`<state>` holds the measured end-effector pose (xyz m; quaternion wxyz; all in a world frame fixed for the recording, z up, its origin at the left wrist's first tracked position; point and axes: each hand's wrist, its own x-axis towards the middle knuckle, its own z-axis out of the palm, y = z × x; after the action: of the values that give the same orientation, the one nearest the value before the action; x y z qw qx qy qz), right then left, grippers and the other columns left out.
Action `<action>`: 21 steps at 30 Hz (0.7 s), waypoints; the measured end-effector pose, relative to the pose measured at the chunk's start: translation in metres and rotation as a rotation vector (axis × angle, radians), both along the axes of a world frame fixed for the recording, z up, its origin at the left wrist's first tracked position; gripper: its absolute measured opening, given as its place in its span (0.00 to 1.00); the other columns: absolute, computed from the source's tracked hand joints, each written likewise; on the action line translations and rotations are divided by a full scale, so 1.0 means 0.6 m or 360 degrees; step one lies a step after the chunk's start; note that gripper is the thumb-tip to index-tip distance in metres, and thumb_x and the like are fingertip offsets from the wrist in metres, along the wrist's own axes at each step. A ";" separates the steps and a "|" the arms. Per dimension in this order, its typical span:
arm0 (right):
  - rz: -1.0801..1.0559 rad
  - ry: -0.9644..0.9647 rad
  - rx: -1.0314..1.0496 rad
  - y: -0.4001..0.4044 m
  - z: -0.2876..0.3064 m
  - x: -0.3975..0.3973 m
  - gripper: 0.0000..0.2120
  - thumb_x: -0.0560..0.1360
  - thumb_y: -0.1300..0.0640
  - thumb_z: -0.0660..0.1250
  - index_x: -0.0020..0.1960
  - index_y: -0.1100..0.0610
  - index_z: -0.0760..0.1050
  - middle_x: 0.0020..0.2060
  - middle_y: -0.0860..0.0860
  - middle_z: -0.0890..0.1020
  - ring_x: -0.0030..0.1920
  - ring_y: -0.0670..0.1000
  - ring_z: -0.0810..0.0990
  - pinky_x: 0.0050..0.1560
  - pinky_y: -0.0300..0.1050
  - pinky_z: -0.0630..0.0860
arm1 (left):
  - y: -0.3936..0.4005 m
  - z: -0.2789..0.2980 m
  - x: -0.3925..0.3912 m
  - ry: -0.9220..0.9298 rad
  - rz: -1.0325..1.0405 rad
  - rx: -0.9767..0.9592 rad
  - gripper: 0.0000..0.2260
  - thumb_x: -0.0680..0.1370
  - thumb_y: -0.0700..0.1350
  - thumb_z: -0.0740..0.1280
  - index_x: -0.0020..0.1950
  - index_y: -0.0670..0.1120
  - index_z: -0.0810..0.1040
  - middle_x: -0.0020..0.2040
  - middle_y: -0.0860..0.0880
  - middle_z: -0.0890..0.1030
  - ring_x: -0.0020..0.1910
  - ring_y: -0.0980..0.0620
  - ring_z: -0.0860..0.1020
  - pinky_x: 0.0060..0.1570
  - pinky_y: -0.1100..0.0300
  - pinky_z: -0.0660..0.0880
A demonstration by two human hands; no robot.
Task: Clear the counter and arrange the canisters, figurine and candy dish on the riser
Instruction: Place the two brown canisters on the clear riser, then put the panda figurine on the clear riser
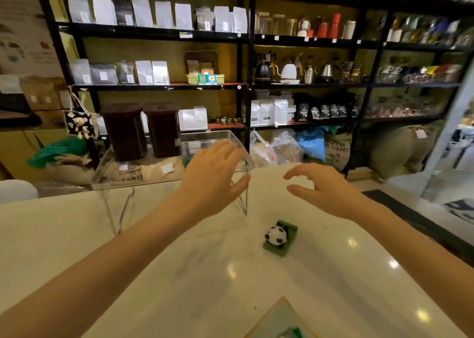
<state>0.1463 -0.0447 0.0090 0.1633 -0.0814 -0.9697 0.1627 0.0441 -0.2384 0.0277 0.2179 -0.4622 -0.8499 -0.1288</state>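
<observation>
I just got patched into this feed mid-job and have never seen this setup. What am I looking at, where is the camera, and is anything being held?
There is no machine here: a person works with bare hands, and the one picture comes from a wide-angle camera worn on their head, looking forward and down. The left hand is open at the right end of the clear riser; whether it touches is hard to tell. The right hand hovers open beside it, holding nothing. Two dark canisters already stand on the riser. The panda figurine sits on the white counter, not yet placed. A partly visible item lies at the bottom edge. Stocked shelves stand behind.
</observation>
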 end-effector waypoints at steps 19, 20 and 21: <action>-0.0186 -0.0312 -0.0206 0.008 -0.155 0.025 0.15 0.74 0.62 0.59 0.59 0.64 0.74 0.57 0.61 0.79 0.59 0.60 0.75 0.60 0.53 0.71 | 0.094 -0.178 0.070 -0.0923 0.0148 -0.0106 0.16 0.72 0.56 0.66 0.49 0.44 0.76 0.45 0.45 0.79 0.44 0.46 0.77 0.44 0.50 0.76; -0.0190 -0.0293 -0.0211 0.009 -0.156 0.025 0.14 0.74 0.62 0.59 0.56 0.65 0.75 0.54 0.61 0.80 0.57 0.60 0.76 0.58 0.55 0.71 | 0.094 -0.179 0.071 -0.0923 0.0145 -0.0080 0.15 0.72 0.55 0.66 0.48 0.44 0.77 0.43 0.46 0.79 0.43 0.46 0.77 0.43 0.50 0.76; -0.0192 -0.0281 -0.0212 0.009 -0.157 0.025 0.13 0.73 0.62 0.59 0.55 0.66 0.75 0.53 0.61 0.81 0.55 0.60 0.76 0.57 0.56 0.72 | 0.095 -0.179 0.071 -0.0916 0.0144 -0.0065 0.15 0.72 0.55 0.67 0.48 0.44 0.77 0.42 0.46 0.79 0.43 0.46 0.77 0.43 0.50 0.76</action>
<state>0.1610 -0.0391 -0.0852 0.0811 -0.1643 -0.9606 0.2089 0.0866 -0.1814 -0.0796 -0.0360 -0.3726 -0.8989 -0.2278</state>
